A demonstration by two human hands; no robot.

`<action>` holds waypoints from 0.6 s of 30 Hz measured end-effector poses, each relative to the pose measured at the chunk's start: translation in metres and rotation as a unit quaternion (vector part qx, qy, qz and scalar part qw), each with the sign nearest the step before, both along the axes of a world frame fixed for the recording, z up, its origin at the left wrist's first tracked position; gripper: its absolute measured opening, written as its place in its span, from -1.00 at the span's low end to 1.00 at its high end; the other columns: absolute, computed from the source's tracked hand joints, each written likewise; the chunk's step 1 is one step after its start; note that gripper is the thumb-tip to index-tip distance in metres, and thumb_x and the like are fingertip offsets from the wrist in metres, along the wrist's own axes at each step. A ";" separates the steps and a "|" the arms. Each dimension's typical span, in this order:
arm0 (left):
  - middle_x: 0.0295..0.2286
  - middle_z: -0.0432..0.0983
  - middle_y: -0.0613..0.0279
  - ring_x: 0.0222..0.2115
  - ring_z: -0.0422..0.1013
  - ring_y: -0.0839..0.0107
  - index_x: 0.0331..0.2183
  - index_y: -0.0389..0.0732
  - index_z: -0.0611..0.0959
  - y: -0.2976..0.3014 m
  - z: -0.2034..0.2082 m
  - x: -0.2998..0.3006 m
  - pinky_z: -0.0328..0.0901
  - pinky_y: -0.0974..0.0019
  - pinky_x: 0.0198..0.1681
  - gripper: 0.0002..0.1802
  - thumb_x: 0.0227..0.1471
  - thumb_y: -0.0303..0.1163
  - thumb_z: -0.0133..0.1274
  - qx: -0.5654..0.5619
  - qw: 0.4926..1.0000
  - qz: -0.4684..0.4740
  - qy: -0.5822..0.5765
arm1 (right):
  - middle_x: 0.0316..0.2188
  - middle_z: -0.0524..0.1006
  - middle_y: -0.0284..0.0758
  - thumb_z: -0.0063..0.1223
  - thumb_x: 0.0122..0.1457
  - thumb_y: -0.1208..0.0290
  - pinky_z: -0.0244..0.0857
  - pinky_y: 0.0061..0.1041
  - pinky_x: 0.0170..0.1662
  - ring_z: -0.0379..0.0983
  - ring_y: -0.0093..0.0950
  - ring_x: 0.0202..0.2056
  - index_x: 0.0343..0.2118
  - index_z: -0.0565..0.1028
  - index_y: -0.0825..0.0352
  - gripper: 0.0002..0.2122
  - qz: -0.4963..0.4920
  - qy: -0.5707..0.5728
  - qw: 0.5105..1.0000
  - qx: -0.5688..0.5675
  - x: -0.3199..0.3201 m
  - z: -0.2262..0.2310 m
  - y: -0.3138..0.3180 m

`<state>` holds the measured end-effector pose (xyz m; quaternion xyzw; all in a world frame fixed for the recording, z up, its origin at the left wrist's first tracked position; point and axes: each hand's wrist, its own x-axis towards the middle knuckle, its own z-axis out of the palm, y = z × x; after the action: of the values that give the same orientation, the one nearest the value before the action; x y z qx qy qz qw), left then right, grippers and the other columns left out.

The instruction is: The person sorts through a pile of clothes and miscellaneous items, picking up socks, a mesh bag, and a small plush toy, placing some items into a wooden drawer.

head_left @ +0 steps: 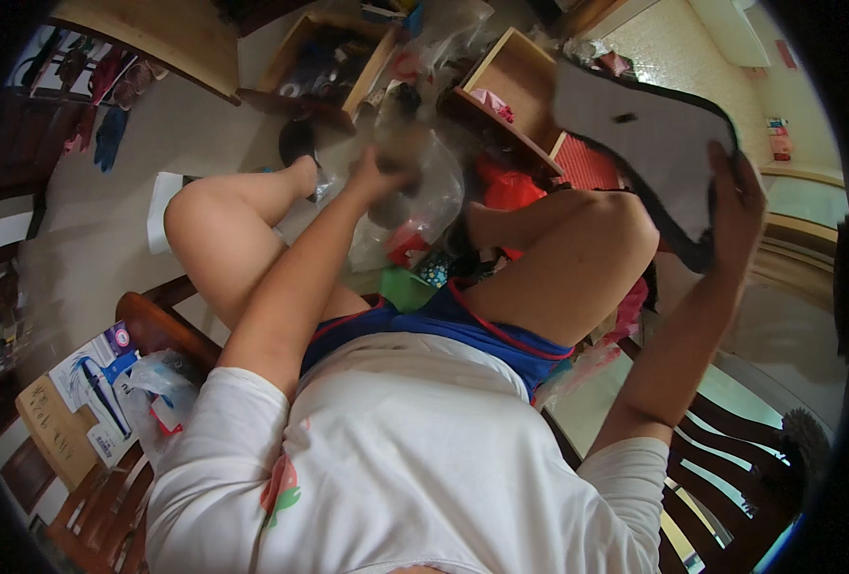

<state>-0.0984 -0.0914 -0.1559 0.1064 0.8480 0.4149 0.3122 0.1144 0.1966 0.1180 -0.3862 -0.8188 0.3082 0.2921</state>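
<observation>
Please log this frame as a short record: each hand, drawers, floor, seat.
Right hand: the right hand grips a flat grey panel with black edging by its edge, raised.
Left hand: the left hand is over a clear plastic bag, beside a blurred dark shape; whether it holds anything is unclear.
Drawers: two light-wood drawers, the left one holding dark clutter, the right one a crumpled pink item.
Floor: red plastic bag.
Seat: brown cardboard piece on dark wooden slats.
</observation>
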 end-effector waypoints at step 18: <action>-0.24 0.49 0.07 -0.26 0.46 0.27 -0.14 -0.31 0.47 0.004 0.064 0.017 0.33 0.21 -0.13 -0.59 0.06 -0.21 -0.04 0.450 0.735 0.103 -0.498 | -0.39 0.51 -0.36 0.03 -0.11 0.58 0.29 -0.56 -0.28 0.42 -0.51 -0.36 -0.19 0.46 0.25 -0.67 0.406 -0.070 0.911 0.004 -0.041 -0.064 -0.164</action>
<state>-0.0816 -0.0877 -0.0914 -0.0754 0.2919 0.7713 0.5605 0.0733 0.0327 0.0540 -0.0400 -0.9246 0.3689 0.0859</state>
